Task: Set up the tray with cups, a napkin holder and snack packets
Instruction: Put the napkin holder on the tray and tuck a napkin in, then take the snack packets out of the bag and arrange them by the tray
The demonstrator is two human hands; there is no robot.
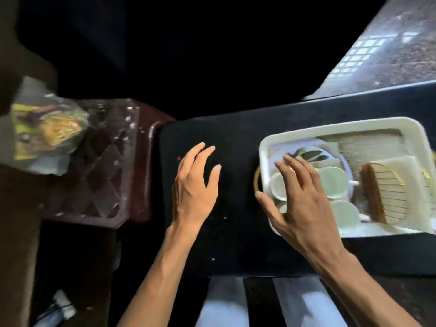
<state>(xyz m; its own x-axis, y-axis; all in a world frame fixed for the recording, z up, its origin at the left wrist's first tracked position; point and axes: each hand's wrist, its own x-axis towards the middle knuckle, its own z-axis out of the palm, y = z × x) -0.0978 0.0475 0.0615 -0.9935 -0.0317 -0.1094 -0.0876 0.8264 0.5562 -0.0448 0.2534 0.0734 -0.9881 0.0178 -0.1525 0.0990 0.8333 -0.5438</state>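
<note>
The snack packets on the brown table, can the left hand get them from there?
Probably yes. The left hand hovers open over bare black cloth, and nothing stands between it and the snack packets on the wooden side table, though it's a stretch.

A dim room in a home, by the look of the furniture.

A carved dark wooden table (99, 161) with a diamond pattern stands beside a black cloth-covered surface (236, 232), which bears a white tray (342, 128) of household crockery. A polished speckled stone floor (401, 48) mirrors a barred window at the upper right. Much of the room lies in darkness, so little more can be told.
</note>
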